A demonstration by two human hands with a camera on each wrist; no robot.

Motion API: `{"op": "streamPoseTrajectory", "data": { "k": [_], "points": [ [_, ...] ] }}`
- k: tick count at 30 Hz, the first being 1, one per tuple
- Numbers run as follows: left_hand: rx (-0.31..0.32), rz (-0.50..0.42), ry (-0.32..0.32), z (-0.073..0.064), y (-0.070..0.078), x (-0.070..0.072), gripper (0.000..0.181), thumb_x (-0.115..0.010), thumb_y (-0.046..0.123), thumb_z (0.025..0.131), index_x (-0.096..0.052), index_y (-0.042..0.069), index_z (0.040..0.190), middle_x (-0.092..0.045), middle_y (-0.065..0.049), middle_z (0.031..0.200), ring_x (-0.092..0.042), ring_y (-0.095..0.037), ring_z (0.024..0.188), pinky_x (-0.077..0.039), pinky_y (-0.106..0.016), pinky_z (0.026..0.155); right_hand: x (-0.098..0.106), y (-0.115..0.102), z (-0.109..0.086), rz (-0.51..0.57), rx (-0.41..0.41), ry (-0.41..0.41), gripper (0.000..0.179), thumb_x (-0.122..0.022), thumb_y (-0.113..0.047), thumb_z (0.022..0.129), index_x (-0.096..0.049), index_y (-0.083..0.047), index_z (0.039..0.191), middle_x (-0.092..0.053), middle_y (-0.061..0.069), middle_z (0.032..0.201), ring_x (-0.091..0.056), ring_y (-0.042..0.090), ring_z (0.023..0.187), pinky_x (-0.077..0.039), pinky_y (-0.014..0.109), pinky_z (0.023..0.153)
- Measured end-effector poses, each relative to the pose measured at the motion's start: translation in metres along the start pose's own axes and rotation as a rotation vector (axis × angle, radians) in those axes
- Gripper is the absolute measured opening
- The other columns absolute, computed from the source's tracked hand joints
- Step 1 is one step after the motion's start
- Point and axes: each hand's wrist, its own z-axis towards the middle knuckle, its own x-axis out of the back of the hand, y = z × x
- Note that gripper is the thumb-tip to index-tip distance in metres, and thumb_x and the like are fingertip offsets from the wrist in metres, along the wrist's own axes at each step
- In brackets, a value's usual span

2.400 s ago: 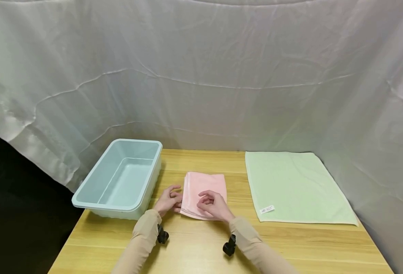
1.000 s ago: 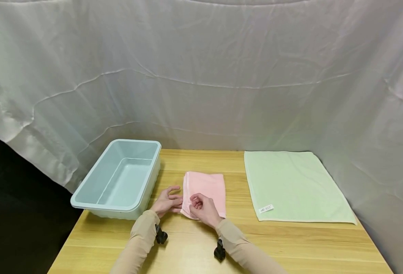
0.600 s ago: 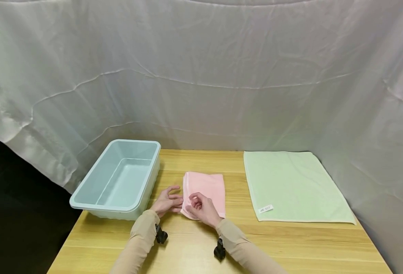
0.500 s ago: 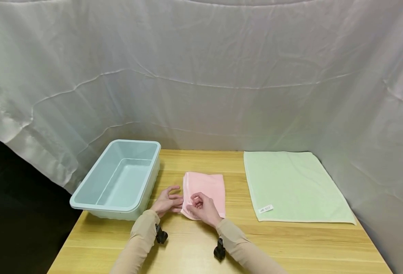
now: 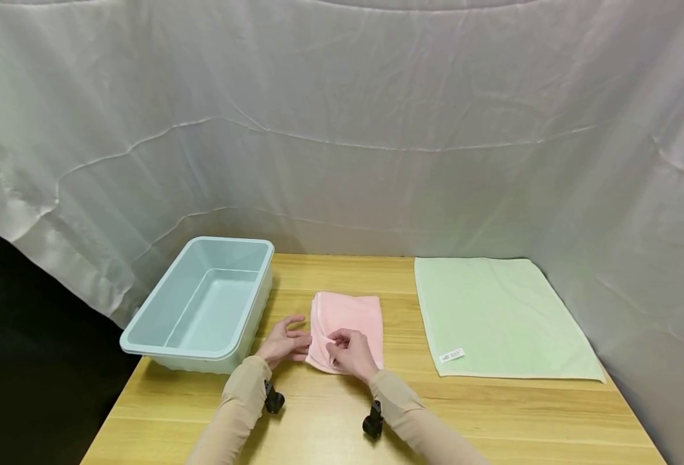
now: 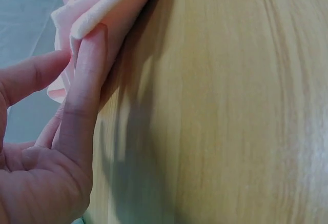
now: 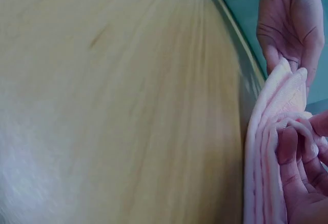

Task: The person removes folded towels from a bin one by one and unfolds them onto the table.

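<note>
A folded pink towel (image 5: 353, 313) lies mid-table, its stacked layers visible in the right wrist view. My right hand (image 5: 353, 354) pinches the towel's upper layer near the front left part and lifts it into a small fold. Seen from the right wrist, a finger (image 7: 289, 152) is tucked inside that curled layer. At the towel's left edge is my left hand (image 5: 286, 342), fingers mostly straight and touching the edge. In the left wrist view, one fingertip (image 6: 95, 42) presses under the fold of the towel (image 6: 110, 8) and another meets its side.
A light blue plastic basin (image 5: 260, 297) stands to the left, close to my left hand. A green towel (image 5: 498, 316) with a white tag (image 5: 452, 355) lies spread flat on the right of the wooden table (image 5: 493, 420). Grey curtain (image 5: 365, 129) hangs behind.
My right hand has moved left across the pink towel, then slightly back right, now raising the upper layer into a fold. The left hand stays at the towel's left edge.
</note>
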Motion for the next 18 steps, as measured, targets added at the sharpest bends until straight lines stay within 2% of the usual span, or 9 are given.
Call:
{"op": "streamPoseTrajectory", "data": {
  "k": [7,10,18],
  "points": [
    [0.028,0.003,0.013,0.002,0.003,-0.004,0.069,-0.07,0.013,0.093,-0.033,-0.001,0.15,-0.068,-0.029,0.118,-0.072,-0.018,0.073,-0.062,-0.03,0.062,0.008,-0.005,0.003,0.066,-0.044,0.039,0.014,-0.069,-0.004,0.085,-0.072,0.006,0.095,-0.065,0.008,0.077,-0.053,0.0,0.061,-0.048,0.014,0.053],
    [0.031,0.021,0.014,0.002,0.004,-0.006,0.071,-0.071,0.015,0.092,-0.033,-0.001,0.15,-0.069,-0.028,0.118,-0.071,-0.016,0.073,-0.061,-0.028,0.061,0.012,-0.006,0.004,0.088,-0.037,0.055,0.016,-0.069,-0.004,0.084,-0.071,0.008,0.095,-0.065,0.009,0.078,-0.053,0.001,0.061,-0.048,0.014,0.053],
    [0.023,0.033,0.011,0.004,0.007,-0.008,0.067,-0.068,0.014,0.094,-0.034,-0.001,0.149,-0.069,-0.026,0.116,-0.07,-0.015,0.073,-0.059,-0.026,0.061,0.022,-0.008,0.006,0.156,-0.085,0.089,0.019,-0.068,-0.003,0.084,-0.07,0.009,0.098,-0.065,0.01,0.082,-0.055,0.004,0.063,-0.051,0.016,0.053]
  ]
}}
